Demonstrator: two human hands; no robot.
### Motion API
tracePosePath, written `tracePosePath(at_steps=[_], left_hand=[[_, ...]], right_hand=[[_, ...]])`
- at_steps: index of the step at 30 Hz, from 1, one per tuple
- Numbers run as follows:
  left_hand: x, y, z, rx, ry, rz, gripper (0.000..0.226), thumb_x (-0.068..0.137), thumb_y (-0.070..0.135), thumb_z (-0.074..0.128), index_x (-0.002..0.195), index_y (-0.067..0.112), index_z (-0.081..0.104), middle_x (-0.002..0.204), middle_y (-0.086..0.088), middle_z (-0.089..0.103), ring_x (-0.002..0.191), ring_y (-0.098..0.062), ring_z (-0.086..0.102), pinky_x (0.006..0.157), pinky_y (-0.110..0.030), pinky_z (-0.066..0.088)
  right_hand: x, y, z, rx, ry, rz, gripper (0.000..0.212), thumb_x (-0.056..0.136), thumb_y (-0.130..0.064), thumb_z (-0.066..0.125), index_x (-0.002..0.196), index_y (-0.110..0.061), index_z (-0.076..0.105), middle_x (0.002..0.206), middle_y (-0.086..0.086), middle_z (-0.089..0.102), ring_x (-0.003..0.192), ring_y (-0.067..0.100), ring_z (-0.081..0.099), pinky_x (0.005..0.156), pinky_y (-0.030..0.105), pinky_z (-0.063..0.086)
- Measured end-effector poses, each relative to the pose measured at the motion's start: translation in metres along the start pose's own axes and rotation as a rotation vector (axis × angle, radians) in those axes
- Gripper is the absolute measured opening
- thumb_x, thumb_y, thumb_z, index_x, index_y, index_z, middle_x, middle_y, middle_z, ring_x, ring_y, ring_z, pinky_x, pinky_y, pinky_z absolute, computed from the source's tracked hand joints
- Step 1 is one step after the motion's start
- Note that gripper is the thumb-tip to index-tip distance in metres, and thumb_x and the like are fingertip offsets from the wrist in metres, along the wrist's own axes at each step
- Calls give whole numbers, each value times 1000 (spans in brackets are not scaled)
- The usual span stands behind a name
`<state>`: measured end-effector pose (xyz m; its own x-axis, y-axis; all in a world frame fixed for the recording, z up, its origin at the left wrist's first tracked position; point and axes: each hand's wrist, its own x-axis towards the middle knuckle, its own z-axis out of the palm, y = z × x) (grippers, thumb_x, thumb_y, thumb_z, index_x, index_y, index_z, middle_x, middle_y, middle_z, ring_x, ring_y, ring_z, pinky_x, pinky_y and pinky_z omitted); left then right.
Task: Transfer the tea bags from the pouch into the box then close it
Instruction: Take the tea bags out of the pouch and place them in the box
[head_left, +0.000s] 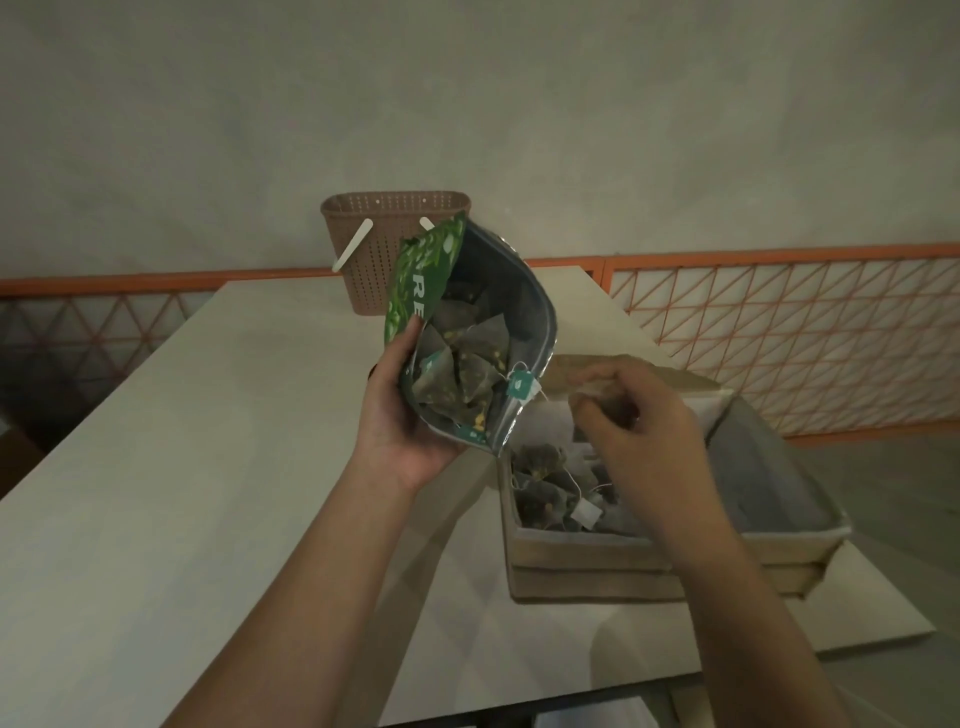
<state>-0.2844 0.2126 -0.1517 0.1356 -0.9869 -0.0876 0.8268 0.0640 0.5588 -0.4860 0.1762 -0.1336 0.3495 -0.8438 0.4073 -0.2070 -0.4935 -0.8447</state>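
Note:
My left hand (402, 415) grips the green pouch (426, 270) from below and tilts its open mouth toward me. Several pyramid tea bags (462, 364) lie inside it. A string runs from a green tag (521, 385) at the pouch's edge to a tea bag (597, 395) that my right hand (639, 421) pinches, above the open cardboard box (571, 551). Several tea bags (550, 493) lie in the box. The box's lid flap (769, 467) leans open to the right.
A brown perforated plastic basket (379, 249) with a white handle stands at the far end of the light wooden table (208, 467). An orange metal lattice railing (779, 332) runs behind and to the right of the table.

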Motion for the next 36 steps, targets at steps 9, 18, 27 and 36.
tracePosePath(at_steps=[9, 18, 27, 36], left_hand=[[-1, -6, 4, 14, 42, 23, 58, 96, 51, 57, 142, 16, 61, 143, -13, 62, 126, -33, 62, 98, -43, 54], [-4, -5, 1, 10, 28, 18, 59, 95, 53, 56, 144, 20, 58, 146, -13, 59, 123, -33, 62, 93, -42, 58], [-4, -3, 3, -22, 24, 23, 57, 99, 51, 51, 147, 20, 56, 147, -11, 59, 119, -32, 64, 91, -42, 58], [-5, -3, 2, 4, 40, 24, 57, 100, 52, 50, 148, 22, 55, 142, -8, 63, 118, -32, 65, 93, -43, 57]], right_hand=[[-6, -15, 27, 22, 116, -51, 30, 80, -41, 74, 92, -29, 50, 87, -10, 61, 84, 6, 60, 69, 19, 49], [-5, -10, 26, 44, 64, 1, 23, 82, -12, 77, 90, -27, 62, 73, -7, 67, 69, 3, 63, 64, 16, 52], [0, -18, 0, 303, 56, -92, 19, 96, 0, 54, 101, -17, 61, 96, 2, 72, 86, 20, 68, 75, 33, 57], [2, 6, 1, -146, -138, 83, 21, 101, -32, 46, 111, -27, 64, 107, -10, 64, 93, 1, 56, 81, 27, 50]])
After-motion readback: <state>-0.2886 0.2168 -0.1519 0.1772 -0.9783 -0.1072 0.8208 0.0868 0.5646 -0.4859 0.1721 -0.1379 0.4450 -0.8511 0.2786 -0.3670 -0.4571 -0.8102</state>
